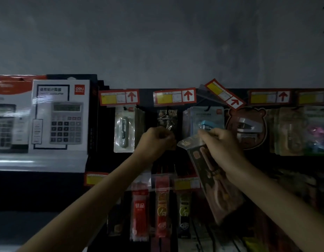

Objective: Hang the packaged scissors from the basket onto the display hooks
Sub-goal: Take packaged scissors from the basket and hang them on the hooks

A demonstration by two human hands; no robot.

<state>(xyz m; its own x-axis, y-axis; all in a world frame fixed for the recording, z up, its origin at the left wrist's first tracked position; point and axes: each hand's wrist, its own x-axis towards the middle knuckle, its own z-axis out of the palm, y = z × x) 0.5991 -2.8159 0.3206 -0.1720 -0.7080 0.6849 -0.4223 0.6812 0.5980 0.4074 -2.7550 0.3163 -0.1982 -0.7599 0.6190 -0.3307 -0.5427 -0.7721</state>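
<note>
My right hand (219,144) grips a dark pack of pink-handled scissors (217,186) near its clear top flap, and the pack hangs slanted down to the right in front of the display. My left hand (158,140) is curled at the lower edge of dark packs hanging on the second hook (167,122), and seems to pinch them; the dim light hides the fingertips. The hook's metal rod itself is hidden behind its price tag (174,97). No basket is in view.
Calculator boxes (60,115) stand on a shelf at the left. Hanging packs fill the top row: a small cutter (124,130), a blue stapler (204,120), a bear-shaped card (247,128). One price tag (224,94) is tilted up. Pen refill packs (140,211) hang below.
</note>
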